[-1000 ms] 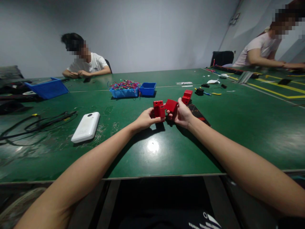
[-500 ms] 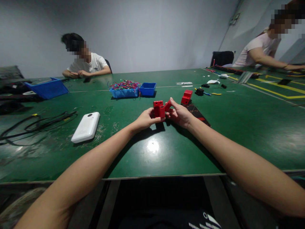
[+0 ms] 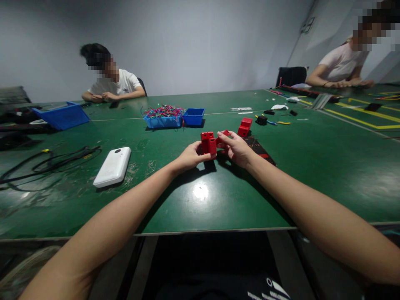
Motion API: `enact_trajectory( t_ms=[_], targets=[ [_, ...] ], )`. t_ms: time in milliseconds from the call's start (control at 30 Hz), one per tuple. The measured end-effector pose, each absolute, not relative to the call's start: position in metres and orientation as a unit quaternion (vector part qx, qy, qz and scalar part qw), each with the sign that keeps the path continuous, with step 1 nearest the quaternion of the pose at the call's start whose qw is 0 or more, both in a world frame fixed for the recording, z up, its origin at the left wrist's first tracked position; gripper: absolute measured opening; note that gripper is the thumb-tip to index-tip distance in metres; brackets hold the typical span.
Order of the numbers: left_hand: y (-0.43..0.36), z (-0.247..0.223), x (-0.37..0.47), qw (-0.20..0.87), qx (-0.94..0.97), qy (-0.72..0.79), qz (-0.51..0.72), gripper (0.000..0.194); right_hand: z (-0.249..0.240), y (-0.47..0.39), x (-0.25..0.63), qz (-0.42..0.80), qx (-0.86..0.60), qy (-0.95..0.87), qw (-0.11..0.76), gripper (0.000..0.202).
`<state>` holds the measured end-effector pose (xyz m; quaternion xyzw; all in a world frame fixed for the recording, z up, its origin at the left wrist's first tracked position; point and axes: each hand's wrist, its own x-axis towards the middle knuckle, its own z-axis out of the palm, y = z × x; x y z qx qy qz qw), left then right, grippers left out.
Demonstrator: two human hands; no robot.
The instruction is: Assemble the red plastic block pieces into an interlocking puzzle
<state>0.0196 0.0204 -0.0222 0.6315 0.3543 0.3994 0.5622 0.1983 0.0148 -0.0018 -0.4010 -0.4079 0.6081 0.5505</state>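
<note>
My left hand (image 3: 191, 157) is closed on a red block (image 3: 208, 143) with small holes in its top, held just above the green table (image 3: 175, 208). Close to its right side, my right hand (image 3: 236, 148) grips a smaller red piece (image 3: 225, 134) between thumb and fingers. That piece is partly hidden by the fingers. Behind my right hand, another red block (image 3: 245, 126) stands at the far end of a dark flat box (image 3: 261, 151).
A white power bank (image 3: 113, 166) and black cables (image 3: 46, 166) lie to the left. Farther back are a blue bin of wires (image 3: 164, 121), a small blue bin (image 3: 194, 117) and a tilted blue bin (image 3: 64, 116). Two people sit across the table.
My right thumb and fingers have shifted over the small red piece, which now lies flatter. My left hand and its block look unmoved. The person at right has drawn their arms in.
</note>
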Motion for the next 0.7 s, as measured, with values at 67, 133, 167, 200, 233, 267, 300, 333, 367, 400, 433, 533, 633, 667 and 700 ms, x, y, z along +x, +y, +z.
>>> enact_trajectory(
  t_ms=[67,133,167,200,233,267,300,333,367,400,433,533,633,667,700],
  targets=[
    [0.0198,-0.0214,0.0197,0.562,0.632,0.354,0.399,0.059,-0.0022,0.0143,0.1983,0.573,-0.415,-0.428,0.563,0.054],
    [0.0187,-0.0201,0.0202,0.562,0.632,0.356,0.398,0.057,-0.0017,0.0138,0.1980,0.537,-0.426,-0.450,0.572,0.058],
    [0.0183,-0.0194,0.0204,0.561,0.633,0.356,0.397,0.056,-0.0014,0.0136,0.1979,0.522,-0.430,-0.460,0.575,0.059],
    [0.0179,-0.0189,0.0207,0.561,0.634,0.357,0.395,0.055,-0.0011,0.0135,0.1977,0.510,-0.434,-0.466,0.578,0.060],
    [0.0177,-0.0186,0.0210,0.560,0.633,0.359,0.395,0.055,-0.0009,0.0135,0.1977,0.503,-0.437,-0.470,0.579,0.060],
    [0.0177,-0.0185,0.0211,0.560,0.633,0.359,0.395,0.055,-0.0009,0.0137,0.1977,0.500,-0.439,-0.471,0.579,0.059],
    [0.0179,-0.0187,0.0213,0.561,0.632,0.360,0.396,0.055,-0.0011,0.0140,0.1978,0.500,-0.439,-0.469,0.580,0.059],
    [0.0181,-0.0190,0.0213,0.561,0.631,0.360,0.397,0.056,-0.0014,0.0143,0.1979,0.503,-0.437,-0.466,0.582,0.059],
    [0.0184,-0.0194,0.0213,0.561,0.630,0.360,0.397,0.056,-0.0017,0.0146,0.1978,0.508,-0.433,-0.463,0.583,0.060],
    [0.0187,-0.0198,0.0212,0.562,0.630,0.359,0.398,0.057,-0.0021,0.0148,0.1977,0.512,-0.430,-0.461,0.584,0.062],
    [0.0189,-0.0201,0.0211,0.563,0.630,0.358,0.398,0.058,-0.0024,0.0148,0.1974,0.513,-0.429,-0.460,0.584,0.064],
    [0.0193,-0.0205,0.0208,0.564,0.630,0.355,0.398,0.060,-0.0026,0.0138,0.1959,0.504,-0.440,-0.460,0.584,0.069],
    [0.0195,-0.0203,0.0208,0.566,0.629,0.355,0.398,0.060,-0.0016,0.0121,0.1948,0.492,-0.443,-0.459,0.592,0.068],
    [0.0195,-0.0202,0.0208,0.566,0.628,0.355,0.398,0.059,-0.0011,0.0116,0.1947,0.489,-0.442,-0.461,0.594,0.066],
    [0.0195,-0.0201,0.0209,0.567,0.628,0.356,0.397,0.059,-0.0006,0.0112,0.1946,0.486,-0.440,-0.464,0.596,0.064]
  ],
)
